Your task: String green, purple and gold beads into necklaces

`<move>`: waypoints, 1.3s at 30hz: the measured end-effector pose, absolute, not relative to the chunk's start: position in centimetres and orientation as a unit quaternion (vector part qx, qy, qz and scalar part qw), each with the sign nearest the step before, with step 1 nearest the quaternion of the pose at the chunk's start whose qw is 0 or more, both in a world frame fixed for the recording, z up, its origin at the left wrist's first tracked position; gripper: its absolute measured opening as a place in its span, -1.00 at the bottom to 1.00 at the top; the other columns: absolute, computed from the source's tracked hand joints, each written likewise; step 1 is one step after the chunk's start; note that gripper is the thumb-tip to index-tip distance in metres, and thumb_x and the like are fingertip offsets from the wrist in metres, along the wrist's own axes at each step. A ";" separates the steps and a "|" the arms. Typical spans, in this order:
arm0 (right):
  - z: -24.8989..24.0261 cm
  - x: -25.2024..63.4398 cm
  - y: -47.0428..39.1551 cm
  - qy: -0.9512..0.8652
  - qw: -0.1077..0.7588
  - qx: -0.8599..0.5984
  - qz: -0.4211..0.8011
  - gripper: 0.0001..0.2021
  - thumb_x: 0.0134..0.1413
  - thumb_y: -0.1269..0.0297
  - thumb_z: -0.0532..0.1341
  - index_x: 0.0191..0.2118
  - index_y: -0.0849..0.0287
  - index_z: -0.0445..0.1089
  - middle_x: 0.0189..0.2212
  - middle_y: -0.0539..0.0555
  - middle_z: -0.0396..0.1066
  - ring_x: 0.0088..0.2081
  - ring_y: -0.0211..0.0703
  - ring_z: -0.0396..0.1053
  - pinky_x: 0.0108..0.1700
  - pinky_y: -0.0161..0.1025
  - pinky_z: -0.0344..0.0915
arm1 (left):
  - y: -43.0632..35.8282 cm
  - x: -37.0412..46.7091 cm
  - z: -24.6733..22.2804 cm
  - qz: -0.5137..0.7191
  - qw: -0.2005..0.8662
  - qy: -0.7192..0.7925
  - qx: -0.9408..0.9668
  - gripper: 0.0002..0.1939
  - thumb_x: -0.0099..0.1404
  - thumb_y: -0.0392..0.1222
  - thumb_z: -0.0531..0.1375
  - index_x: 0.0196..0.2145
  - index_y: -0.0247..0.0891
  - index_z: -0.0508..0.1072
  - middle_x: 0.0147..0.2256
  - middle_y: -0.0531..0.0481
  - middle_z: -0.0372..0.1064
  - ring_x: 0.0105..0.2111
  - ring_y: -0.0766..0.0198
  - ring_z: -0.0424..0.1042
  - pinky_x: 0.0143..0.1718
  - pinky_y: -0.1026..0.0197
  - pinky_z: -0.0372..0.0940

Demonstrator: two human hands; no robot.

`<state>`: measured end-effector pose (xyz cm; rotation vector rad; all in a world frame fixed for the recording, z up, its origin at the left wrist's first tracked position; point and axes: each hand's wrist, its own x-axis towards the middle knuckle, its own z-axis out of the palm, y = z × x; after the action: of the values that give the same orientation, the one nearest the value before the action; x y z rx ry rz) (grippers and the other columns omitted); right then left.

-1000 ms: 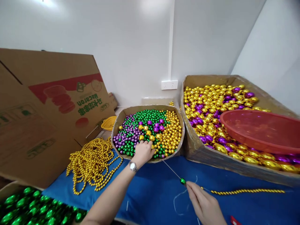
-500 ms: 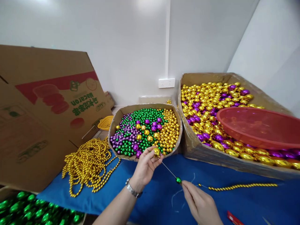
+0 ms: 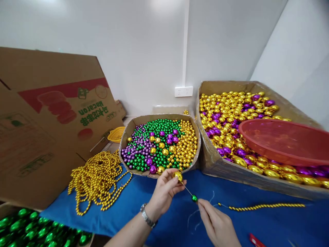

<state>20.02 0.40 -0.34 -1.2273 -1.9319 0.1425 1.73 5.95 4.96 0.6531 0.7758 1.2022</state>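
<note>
My left hand [image 3: 163, 192], with a metal watch [image 3: 148, 216] at the wrist, pinches a large shiny gold bead [image 3: 178, 176] in front of the bead box. A thin straight needle [image 3: 188, 189] runs from that bead down to a green bead [image 3: 194, 198]. Just behind the green bead, the fingers of my right hand [image 3: 218, 223] are closed on the needle's lower end. Whether the needle's tip sits inside the gold bead is hard to make out. Loose pale thread [image 3: 189, 218] lies on the blue cloth [image 3: 164, 228] near my right hand.
A cardboard box [image 3: 197, 154] of small green, purple and gold beads stands ahead. To its right a larger box [image 3: 205, 168] of gold and purple beads carries a red basin [image 3: 282, 144]. Gold bead strands [image 3: 97, 181] lie left; a gold bead string [image 3: 267, 207] lies right.
My left hand and its gold bead have moved down and right, closer to my right hand. The stretch of needle showing between the gold and green beads is shorter.
</note>
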 end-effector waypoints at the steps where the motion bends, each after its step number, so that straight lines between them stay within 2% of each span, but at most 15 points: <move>1: -0.4 20.0 0.4 -0.765 0.413 -0.489 0.069 -0.71 0.28 0.25 -0.06 -0.16 0.16 0.38 -0.34 0.10 0.55 -0.39 -0.19 0.53 -0.38 -0.39 0.44 | 5.8 1.8 4.8 0.540 0.706 0.347 0.300 -0.65 0.08 -0.19 0.33 -0.17 -0.27 0.37 -0.24 -0.07 0.41 -0.24 0.11 0.50 -0.25 0.17 0.37; 5: -0.9 20.2 0.2 -0.759 0.416 -0.494 0.086 -0.71 0.29 0.23 -0.06 -0.13 0.13 0.38 -0.36 0.09 0.54 -0.43 -0.20 0.52 -0.40 -0.40 0.44 | 5.4 2.0 4.7 0.528 0.716 0.341 0.304 -0.64 0.09 -0.16 0.33 -0.16 -0.25 0.38 -0.24 -0.08 0.41 -0.21 0.08 0.48 -0.23 0.15 0.36; 10: -1.1 20.7 0.2 -0.761 0.427 -0.486 0.039 -0.73 0.27 0.25 -0.03 -0.16 0.16 0.39 -0.40 0.09 0.54 -0.45 -0.19 0.52 -0.38 -0.36 0.44 | 5.4 2.1 5.0 0.539 0.681 0.345 0.356 -0.65 0.06 -0.20 0.35 -0.19 -0.25 0.39 -0.21 -0.06 0.37 -0.21 0.10 0.47 -0.21 0.14 0.35; 15: -1.1 20.7 0.3 -0.760 0.431 -0.478 0.088 -0.77 0.28 0.29 -0.03 -0.13 0.15 0.35 -0.38 0.07 0.53 -0.46 -0.24 0.51 -0.36 -0.40 0.43 | 5.0 2.4 4.5 0.519 0.699 0.338 0.358 -0.67 0.08 -0.19 0.33 -0.19 -0.24 0.38 -0.24 -0.04 0.34 -0.24 0.12 0.47 -0.24 0.16 0.34; 19: -0.9 20.8 0.4 -0.757 0.432 -0.483 0.091 -0.75 0.28 0.26 -0.04 -0.14 0.12 0.36 -0.35 0.09 0.52 -0.40 -0.20 0.51 -0.34 -0.36 0.44 | 5.1 2.0 4.3 0.473 0.696 0.325 0.431 -0.63 0.13 -0.14 0.29 -0.10 -0.21 0.38 -0.18 -0.10 0.34 -0.22 0.13 0.44 -0.24 0.15 0.33; 22: -0.5 21.4 0.5 -0.745 0.435 -0.499 0.081 -0.75 0.26 0.21 -0.01 -0.20 0.12 0.39 -0.32 0.11 0.48 -0.33 -0.17 0.49 -0.29 -0.34 0.43 | 6.8 0.9 4.8 0.463 0.597 0.377 0.537 -0.62 0.20 -0.07 0.21 -0.04 -0.19 0.38 -0.11 -0.16 0.35 -0.19 0.13 0.39 -0.21 0.15 0.29; 25: -0.2 22.1 0.6 -0.729 0.440 -0.517 0.087 -0.76 0.25 0.19 0.02 -0.22 0.11 0.40 -0.37 0.10 0.43 -0.39 -0.20 0.47 -0.33 -0.36 0.42 | 9.6 0.1 5.3 0.429 0.420 0.429 0.675 -0.76 0.18 -0.12 0.21 -0.18 -0.17 0.49 -0.23 -0.12 0.43 -0.24 0.13 0.37 -0.17 0.16 0.23; 28: -0.2 22.5 0.6 -0.716 0.449 -0.519 0.127 -0.76 0.25 0.18 0.02 -0.20 0.11 0.40 -0.39 0.08 0.41 -0.44 -0.23 0.45 -0.38 -0.39 0.41 | 12.0 0.2 5.5 0.339 0.323 0.419 0.778 -0.86 0.20 -0.19 0.17 -0.30 -0.16 0.53 -0.35 -0.09 0.46 -0.28 0.12 0.39 -0.18 0.17 0.20; 32: -0.9 22.5 0.5 -0.674 0.455 -0.533 0.233 -0.75 0.24 0.14 0.03 -0.18 0.12 0.38 -0.46 0.01 0.38 -0.56 -0.29 0.40 -0.52 -0.43 0.36 | 13.5 0.6 4.9 0.268 0.287 0.423 0.816 -0.82 0.24 -0.25 0.09 -0.37 -0.18 0.51 -0.38 -0.07 0.46 -0.34 0.14 0.40 -0.26 0.21 0.18; 35: -1.4 22.3 0.5 -0.652 0.450 -0.541 0.282 -0.73 0.23 0.10 0.04 -0.18 0.13 0.37 -0.51 -0.03 0.37 -0.59 -0.29 0.37 -0.52 -0.42 0.35 | 14.2 0.4 4.2 0.264 0.296 0.427 0.812 -0.90 0.12 -0.33 0.19 -0.44 -0.18 0.49 -0.44 -0.04 0.44 -0.37 0.14 0.40 -0.27 0.22 0.18; 39: -1.6 22.2 0.5 -0.643 0.450 -0.546 0.293 -0.73 0.22 0.08 0.05 -0.18 0.14 0.37 -0.52 -0.04 0.35 -0.57 -0.29 0.38 -0.50 -0.42 0.34 | 14.9 0.0 4.2 0.271 0.313 0.438 0.798 -0.85 0.01 -0.38 0.25 -0.43 -0.19 0.49 -0.51 -0.01 0.41 -0.41 0.15 0.40 -0.27 0.21 0.19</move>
<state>22.16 0.50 -1.55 -1.3506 -1.5895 0.7239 -0.01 14.86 4.16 2.1033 1.1558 0.7157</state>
